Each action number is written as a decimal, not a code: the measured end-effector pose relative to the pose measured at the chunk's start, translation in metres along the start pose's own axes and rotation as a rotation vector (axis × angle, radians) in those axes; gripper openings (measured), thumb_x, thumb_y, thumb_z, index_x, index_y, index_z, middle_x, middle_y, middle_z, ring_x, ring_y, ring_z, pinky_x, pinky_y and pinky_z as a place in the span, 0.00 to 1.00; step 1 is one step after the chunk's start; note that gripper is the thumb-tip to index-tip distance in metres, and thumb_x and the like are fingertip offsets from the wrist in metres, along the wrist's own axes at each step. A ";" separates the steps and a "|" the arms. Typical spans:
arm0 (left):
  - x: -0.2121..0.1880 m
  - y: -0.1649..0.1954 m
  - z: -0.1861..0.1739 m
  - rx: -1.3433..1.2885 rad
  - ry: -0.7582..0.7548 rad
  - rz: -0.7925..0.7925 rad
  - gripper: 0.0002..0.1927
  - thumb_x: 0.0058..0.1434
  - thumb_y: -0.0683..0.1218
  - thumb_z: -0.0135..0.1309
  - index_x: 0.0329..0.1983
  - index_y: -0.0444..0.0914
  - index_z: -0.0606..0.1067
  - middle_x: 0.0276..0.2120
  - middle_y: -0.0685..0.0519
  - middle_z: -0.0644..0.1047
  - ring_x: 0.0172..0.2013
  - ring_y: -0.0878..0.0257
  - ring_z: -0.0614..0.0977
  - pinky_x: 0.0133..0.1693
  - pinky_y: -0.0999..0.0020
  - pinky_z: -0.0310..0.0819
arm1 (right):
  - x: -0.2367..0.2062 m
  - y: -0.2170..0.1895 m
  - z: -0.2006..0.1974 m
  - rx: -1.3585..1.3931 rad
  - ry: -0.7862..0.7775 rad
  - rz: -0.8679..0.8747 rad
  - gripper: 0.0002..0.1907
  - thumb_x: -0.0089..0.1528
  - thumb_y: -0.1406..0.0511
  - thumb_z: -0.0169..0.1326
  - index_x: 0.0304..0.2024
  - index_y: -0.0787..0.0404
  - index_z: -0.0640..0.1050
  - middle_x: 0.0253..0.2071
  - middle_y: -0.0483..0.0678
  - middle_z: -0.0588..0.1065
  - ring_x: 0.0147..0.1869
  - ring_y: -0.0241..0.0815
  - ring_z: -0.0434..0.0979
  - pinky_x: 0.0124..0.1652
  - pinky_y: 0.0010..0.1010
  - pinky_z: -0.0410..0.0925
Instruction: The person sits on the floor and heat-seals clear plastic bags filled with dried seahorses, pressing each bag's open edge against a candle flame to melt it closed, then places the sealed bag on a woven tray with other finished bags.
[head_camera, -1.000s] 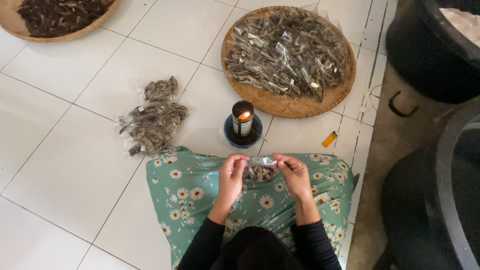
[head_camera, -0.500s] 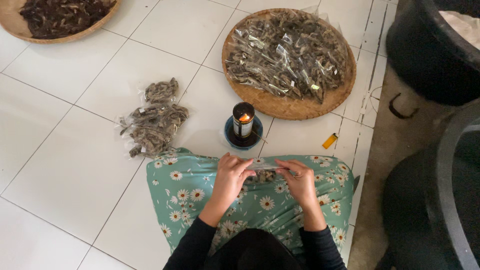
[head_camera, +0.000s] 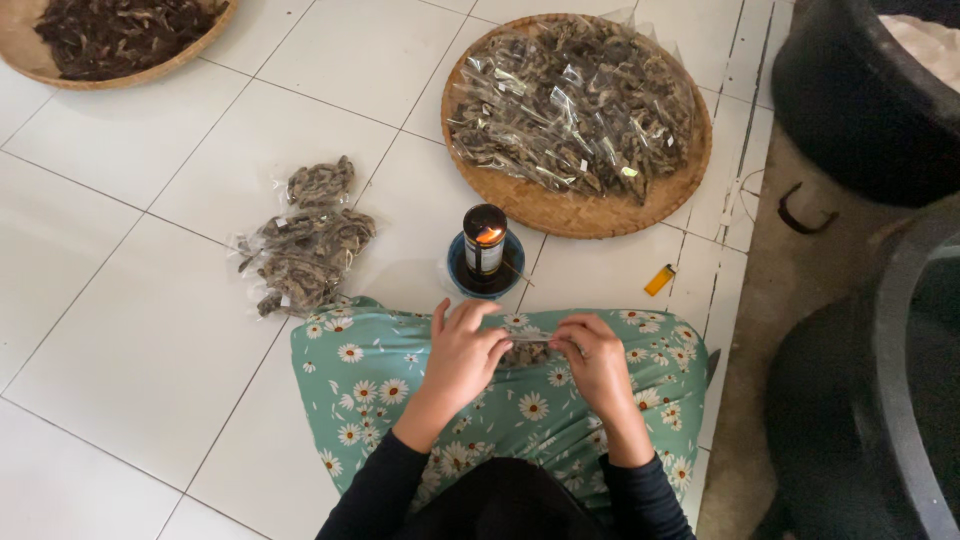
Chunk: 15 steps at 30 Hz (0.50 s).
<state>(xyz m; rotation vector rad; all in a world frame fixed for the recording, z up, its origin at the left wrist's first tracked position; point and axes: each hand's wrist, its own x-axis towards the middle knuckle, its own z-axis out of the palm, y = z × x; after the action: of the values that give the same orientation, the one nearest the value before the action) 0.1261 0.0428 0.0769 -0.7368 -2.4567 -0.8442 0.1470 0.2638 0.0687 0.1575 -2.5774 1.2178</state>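
Observation:
My left hand (head_camera: 462, 352) and my right hand (head_camera: 596, 357) pinch the two ends of a small clear plastic packet (head_camera: 527, 346) of dark dried bits, held flat over my lap on a green cloth with daisies (head_camera: 400, 380). Just beyond the hands a small dark bottle lamp (head_camera: 485, 243) burns with a flame at its top, standing in a blue saucer (head_camera: 462, 284). A heap of filled clear packets (head_camera: 303, 243) lies on the white tiles to the left of the lamp.
A round woven tray (head_camera: 560, 212) at the back holds several filled packets. Another woven tray (head_camera: 30, 60) of dark dried bits sits at the far left. A yellow lighter (head_camera: 659, 280) lies on the tiles. Large black tubs (head_camera: 850, 110) stand at the right.
Both hands have lowered the packet slightly onto the lap and spread apart along its top edge; the fingers have shifted their pinch.

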 end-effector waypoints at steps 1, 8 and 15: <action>0.001 0.005 0.001 0.036 -0.016 0.023 0.07 0.52 0.46 0.62 0.35 0.43 0.83 0.37 0.54 0.79 0.47 0.57 0.79 0.59 0.43 0.58 | 0.000 -0.001 0.000 0.029 -0.003 0.015 0.04 0.55 0.72 0.62 0.33 0.63 0.82 0.35 0.50 0.78 0.35 0.48 0.79 0.35 0.34 0.71; 0.002 0.019 0.029 -0.065 -0.171 0.029 0.02 0.60 0.45 0.60 0.33 0.43 0.80 0.30 0.55 0.81 0.36 0.59 0.82 0.55 0.54 0.65 | -0.001 -0.004 0.001 0.053 -0.060 0.054 0.04 0.54 0.72 0.63 0.33 0.62 0.84 0.31 0.49 0.78 0.32 0.44 0.80 0.33 0.32 0.71; -0.003 0.019 0.028 -0.087 -0.151 0.020 0.04 0.62 0.45 0.59 0.32 0.42 0.79 0.26 0.54 0.79 0.33 0.57 0.80 0.46 0.56 0.65 | 0.004 -0.007 -0.005 0.113 -0.122 0.001 0.06 0.55 0.71 0.64 0.35 0.61 0.85 0.29 0.48 0.78 0.32 0.44 0.78 0.33 0.31 0.70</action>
<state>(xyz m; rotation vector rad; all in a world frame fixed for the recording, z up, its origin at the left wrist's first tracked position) 0.1335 0.0727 0.0635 -0.8842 -2.5526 -0.9237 0.1454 0.2632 0.0784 0.2620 -2.6109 1.3960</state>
